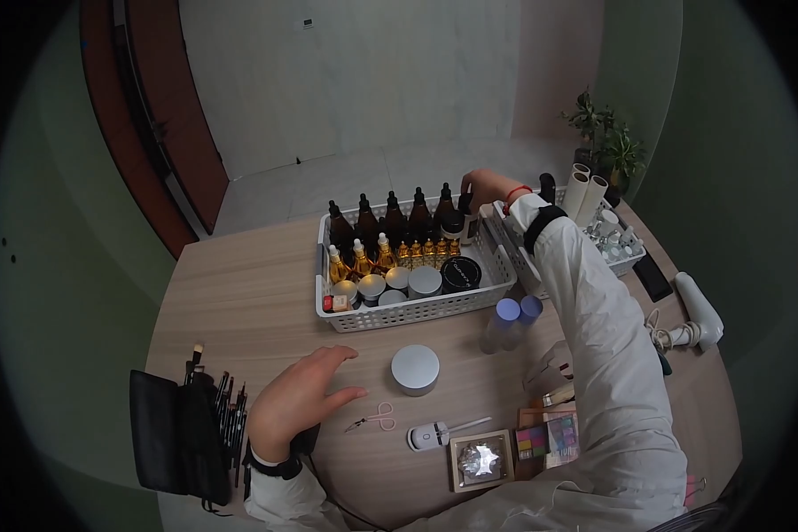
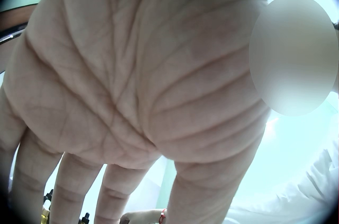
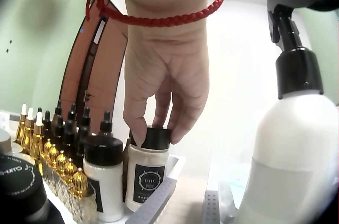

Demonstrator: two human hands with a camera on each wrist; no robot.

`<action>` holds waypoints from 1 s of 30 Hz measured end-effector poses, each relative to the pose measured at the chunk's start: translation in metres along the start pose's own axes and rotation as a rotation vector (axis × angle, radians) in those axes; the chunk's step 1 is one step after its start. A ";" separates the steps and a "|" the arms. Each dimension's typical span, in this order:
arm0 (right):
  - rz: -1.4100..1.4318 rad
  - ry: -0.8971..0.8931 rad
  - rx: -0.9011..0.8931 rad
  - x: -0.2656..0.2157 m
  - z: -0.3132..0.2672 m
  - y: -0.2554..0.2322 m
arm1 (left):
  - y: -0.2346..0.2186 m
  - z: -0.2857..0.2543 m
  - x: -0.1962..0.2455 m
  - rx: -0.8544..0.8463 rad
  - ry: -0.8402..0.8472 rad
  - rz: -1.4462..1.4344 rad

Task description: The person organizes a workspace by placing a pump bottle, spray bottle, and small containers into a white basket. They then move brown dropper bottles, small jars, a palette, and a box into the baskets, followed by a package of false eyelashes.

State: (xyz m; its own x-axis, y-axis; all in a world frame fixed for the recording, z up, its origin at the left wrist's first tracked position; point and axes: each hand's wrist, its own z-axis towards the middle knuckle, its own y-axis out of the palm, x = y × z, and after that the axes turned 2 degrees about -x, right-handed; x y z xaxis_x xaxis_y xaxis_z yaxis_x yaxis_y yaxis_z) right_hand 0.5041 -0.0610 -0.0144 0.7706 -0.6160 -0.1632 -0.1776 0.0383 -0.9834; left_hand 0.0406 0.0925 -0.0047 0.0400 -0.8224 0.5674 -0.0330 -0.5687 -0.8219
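My right hand (image 1: pixel 488 188) reaches to the back right corner of the white basket (image 1: pixel 417 312). In the right wrist view that hand (image 3: pixel 167 81) pinches the black cap of a white jar (image 3: pixel 147 174) with a dark label, which stands upright inside the basket wall. Another black-capped white jar (image 3: pixel 104 181) stands beside it. Over the table's left part my left hand (image 1: pixel 301 399) holds nothing, its fingers and thumb spread; its palm (image 2: pixel 132 76) fills the left wrist view. Near it lie a round silver-lidded tin (image 1: pixel 415 370) and pink scissors (image 1: pixel 381 417).
Dark dropper bottles (image 1: pixel 392 217), gold ones (image 1: pixel 361 257) and tins fill the basket. A second basket (image 1: pixel 625 257) stands right, with a white spray bottle (image 3: pixel 291 155). Two lilac-capped bottles (image 1: pixel 507 310), a brush case (image 1: pixel 173 434), a white eyelash curler (image 1: pixel 428 435) and palettes (image 1: pixel 532 442) lie nearer.
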 end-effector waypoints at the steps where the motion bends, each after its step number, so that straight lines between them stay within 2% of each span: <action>1: 0.005 0.017 0.000 -0.004 -0.004 -0.006 | 0.000 0.000 0.000 0.000 0.000 0.000; 5: 0.109 0.086 -0.037 -0.002 -0.006 -0.033 | -0.001 0.000 0.001 0.004 0.001 0.002; 10: 0.136 0.167 0.060 -0.010 -0.014 -0.062 | 0.000 0.002 0.001 -0.006 -0.016 0.011; 14: 0.056 0.089 0.172 -0.003 -0.006 -0.049 | -0.001 0.003 0.005 -0.040 -0.033 0.001; 18: 0.083 0.076 0.176 -0.001 0.003 -0.036 | 0.001 0.002 0.003 -0.023 -0.054 0.012; 22: 0.086 0.125 0.054 -0.005 0.004 -0.032 | 0.000 0.003 0.002 -0.029 -0.079 0.019; 25: 0.088 0.103 0.042 -0.006 0.004 -0.019 | 0.002 0.005 0.000 -0.036 -0.036 0.032; 27: 0.029 0.095 -0.088 -0.006 0.007 -0.010 | 0.002 0.005 0.002 -0.034 -0.037 0.032; 30: -0.046 0.066 -0.131 -0.004 0.011 0.006 | 0.001 0.003 0.001 -0.026 -0.037 0.025</action>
State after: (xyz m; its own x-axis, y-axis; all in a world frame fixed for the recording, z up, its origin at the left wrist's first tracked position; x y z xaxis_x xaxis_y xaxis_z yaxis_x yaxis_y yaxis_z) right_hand 0.5062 -0.0497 -0.0204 0.7388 -0.6652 -0.1083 -0.2249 -0.0918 -0.9701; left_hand 0.0440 0.0910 -0.0050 0.0759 -0.8355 0.5442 -0.0602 -0.5486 -0.8339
